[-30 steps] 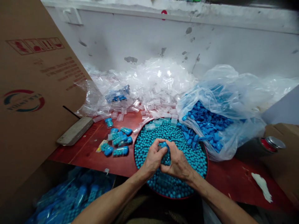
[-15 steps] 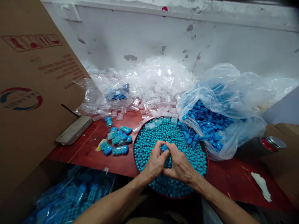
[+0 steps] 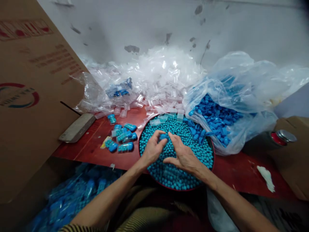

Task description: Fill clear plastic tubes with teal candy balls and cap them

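Our right hand (image 3: 184, 158) has its grip released, thumb and fingers spread, above small round turquoise beads (image 3: 180, 178) filling a round red-rimmed tub (image 3: 178, 190). Our left hand (image 3: 152, 148) grasps a rounded blue plastic piece (image 3: 163, 136) over those beads, just beside our right fingertips. Leftward, clear blue-capped bottles (image 3: 125, 147) lie on the red counter (image 3: 93, 149); beyond, we see clear plastic tubes (image 3: 166, 91) heaped.

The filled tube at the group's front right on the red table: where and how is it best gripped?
Probably around the middle of the filled tube, left hand, once free, coming from above, thumb on the near side. It lies sideways, straight-walled, its rounded blue cap to the right; other tubes crowd behind, with bare table in front.
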Demonstrator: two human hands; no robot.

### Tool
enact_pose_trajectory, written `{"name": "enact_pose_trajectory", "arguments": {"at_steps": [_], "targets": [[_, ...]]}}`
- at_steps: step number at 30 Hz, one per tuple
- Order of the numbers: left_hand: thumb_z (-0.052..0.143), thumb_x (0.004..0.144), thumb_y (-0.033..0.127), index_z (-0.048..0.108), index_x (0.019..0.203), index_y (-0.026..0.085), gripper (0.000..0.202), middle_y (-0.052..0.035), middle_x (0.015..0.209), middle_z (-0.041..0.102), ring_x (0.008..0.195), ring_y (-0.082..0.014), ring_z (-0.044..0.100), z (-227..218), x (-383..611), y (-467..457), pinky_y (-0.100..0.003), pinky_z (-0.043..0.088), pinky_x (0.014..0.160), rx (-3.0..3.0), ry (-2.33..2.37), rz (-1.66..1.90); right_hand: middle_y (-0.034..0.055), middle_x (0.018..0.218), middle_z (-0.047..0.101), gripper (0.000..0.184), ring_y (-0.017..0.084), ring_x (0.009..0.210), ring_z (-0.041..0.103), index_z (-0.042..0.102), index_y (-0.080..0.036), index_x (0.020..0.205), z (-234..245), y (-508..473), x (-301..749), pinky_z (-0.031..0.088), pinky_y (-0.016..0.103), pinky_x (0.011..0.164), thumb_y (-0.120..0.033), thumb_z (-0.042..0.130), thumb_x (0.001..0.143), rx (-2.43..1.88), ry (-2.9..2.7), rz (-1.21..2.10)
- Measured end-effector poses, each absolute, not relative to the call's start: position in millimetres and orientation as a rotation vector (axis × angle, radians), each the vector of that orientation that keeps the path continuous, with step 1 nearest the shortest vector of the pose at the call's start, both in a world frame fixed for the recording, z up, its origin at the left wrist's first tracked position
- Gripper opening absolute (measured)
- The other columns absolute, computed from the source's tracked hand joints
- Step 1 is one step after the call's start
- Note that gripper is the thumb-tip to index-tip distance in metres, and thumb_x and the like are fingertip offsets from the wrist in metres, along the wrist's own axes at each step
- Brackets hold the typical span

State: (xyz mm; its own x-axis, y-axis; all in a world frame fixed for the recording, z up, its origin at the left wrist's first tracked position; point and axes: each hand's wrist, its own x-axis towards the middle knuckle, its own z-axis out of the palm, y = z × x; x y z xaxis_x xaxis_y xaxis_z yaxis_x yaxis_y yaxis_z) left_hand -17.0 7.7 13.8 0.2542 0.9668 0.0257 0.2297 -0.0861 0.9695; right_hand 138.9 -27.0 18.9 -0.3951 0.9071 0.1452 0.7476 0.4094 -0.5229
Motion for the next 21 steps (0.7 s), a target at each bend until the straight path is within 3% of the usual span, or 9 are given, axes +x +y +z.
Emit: {"name": "enact_pose_trajectory", "arguments": {"at_steps": [2,4,8,11,14,17,21], "targets": [[0.044,0.078,0.029,0.045,0.101,0.019,0.025,0.0021,0.072,0.048,0.062,-0.0111,0.045,13,-46,18,-0.022,0.037,0.059,1.604,1.328,0.951,0.0126,0.120,0.041,0.066,0.024,0.103,0.048,0.022,-0.019,0.131,26,-31,154,0.044,0.037,0.080,-0.040,0.052,0.076,-1.436,-2.301,0.611],[0.043,0.078,0.029,0.046,0.104,0.019,0.028,-0.0013,0.082,0.052,0.072,-0.0149,0.050,14,-77,25,-0.026,0.039,0.068,1.725,1.563,0.983,0.0087,0.110,0.051,0.055,0.021,0.097,0.051,0.033,-0.021,0.127,28,-41,168,0.043,0.034,0.080,-0.042,0.049,0.078,-1.425,-2.374,0.748],[0.044,0.078,0.030,0.041,0.117,0.016,0.042,-0.0106,0.103,0.050,0.098,-0.0269,0.044,17,-107,19,-0.040,0.033,0.085,2.088,2.030,0.928,0.0084,0.109,0.053,0.059,0.024,0.099,0.050,0.037,-0.022,0.125,21,-65,179,0.042,0.036,0.080,-0.047,0.052,0.074,-1.382,-2.563,0.847],[0.044,0.079,0.033,0.042,0.116,0.018,0.040,-0.0103,0.105,0.050,0.097,-0.0252,0.044,17,-86,-7,-0.039,0.034,0.084,2.439,1.652,0.746,0.0090,0.106,0.053,0.054,0.024,0.095,0.051,0.037,-0.021,0.124,14,-72,172,0.042,0.036,0.077,-0.040,0.053,0.076,-1.425,-2.611,0.790],[0.052,0.075,0.037,0.046,0.110,0.023,0.039,-0.0060,0.092,0.054,0.086,-0.0219,0.047,10,-48,-35,-0.034,0.038,0.075,2.580,1.083,0.277,0.0076,0.100,0.054,0.049,0.022,0.091,0.052,0.039,-0.020,0.121,12,-69,168,0.042,0.033,0.075,-0.034,0.053,0.076,-1.419,-2.610,0.815],[0.056,0.073,0.032,0.046,0.107,0.022,0.037,-0.0045,0.089,0.053,0.083,-0.0204,0.047,1,-20,-51,-0.031,0.039,0.070,2.537,0.938,0.064,0.0057,0.097,0.055,0.043,0.019,0.091,0.051,0.044,-0.019,0.114,12,-64,168,0.041,0.030,0.076,-0.029,0.055,0.075,-1.365,-2.576,0.904],[0.045,0.077,0.021,0.045,0.102,0.019,0.024,-0.0066,0.092,0.052,0.086,-0.0208,0.048,-9,-7,-52,-0.032,0.040,0.073,2.426,0.973,0.068,0.0020,0.089,0.057,0.026,0.017,0.085,0.052,0.053,-0.020,0.096,3,-56,169,0.040,0.027,0.074,-0.019,0.056,0.070,-1.366,-2.436,1.031]]}}
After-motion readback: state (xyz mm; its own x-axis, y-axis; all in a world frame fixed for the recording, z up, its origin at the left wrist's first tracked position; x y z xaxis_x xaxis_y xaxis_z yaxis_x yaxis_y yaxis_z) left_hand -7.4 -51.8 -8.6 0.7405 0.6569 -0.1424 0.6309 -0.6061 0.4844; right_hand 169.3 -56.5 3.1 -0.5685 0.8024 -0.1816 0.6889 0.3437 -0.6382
